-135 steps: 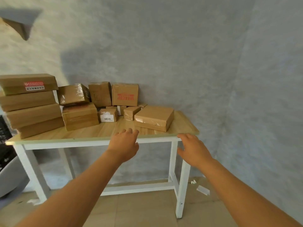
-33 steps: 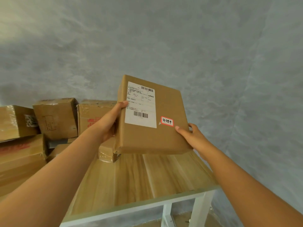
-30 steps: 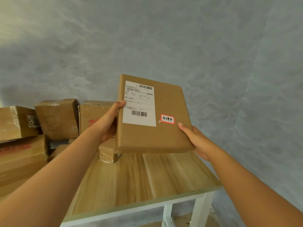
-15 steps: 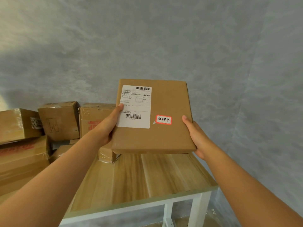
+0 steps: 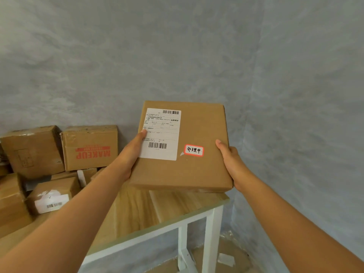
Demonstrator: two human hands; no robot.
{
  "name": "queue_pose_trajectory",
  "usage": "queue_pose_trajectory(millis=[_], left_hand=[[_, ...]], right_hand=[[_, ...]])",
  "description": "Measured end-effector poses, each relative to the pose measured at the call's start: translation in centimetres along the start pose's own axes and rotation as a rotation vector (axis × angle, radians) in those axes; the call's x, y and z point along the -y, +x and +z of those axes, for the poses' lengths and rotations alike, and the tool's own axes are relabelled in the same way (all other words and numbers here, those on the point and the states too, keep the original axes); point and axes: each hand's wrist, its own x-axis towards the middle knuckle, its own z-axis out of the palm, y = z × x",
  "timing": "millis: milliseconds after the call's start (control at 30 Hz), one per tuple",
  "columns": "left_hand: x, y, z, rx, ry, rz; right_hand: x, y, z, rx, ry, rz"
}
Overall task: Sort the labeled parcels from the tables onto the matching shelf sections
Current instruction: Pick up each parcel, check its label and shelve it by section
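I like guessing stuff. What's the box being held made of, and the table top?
The held box looks like plain brown cardboard: matte, with folded edges and paper labels stuck on. The table top looks like pale wood, maybe laminate: streaky grain, smooth finish.

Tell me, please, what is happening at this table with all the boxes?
A person holds a flat cardboard parcel up above the wooden table, the left hand gripping its left edge and the right hand its right edge. Its face shows a white shipping label and a small red-bordered handwritten sticker. More boxes sit piled on the left of the table. No shelf is in view.
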Motion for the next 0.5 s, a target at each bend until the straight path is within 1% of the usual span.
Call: queue_pose_trajectory(millis=[133,233,500], left_hand=[[0.9,-1.5,1.8,0.073,0.053,0.083],[1.6,-3.4,3.6,0.147,0.034,0.1],[2.8,-10.0,9.2,0.45,-0.063,0.019]], right_hand=[[-0.1,-5.2,-2.4,-0.171,-0.046,-0.032],[-0.6,-9.4,-4.3,-0.305,-0.098,-0.038],[-0.6,-21.9,-9.6,-0.559,-0.148,-0.011]])
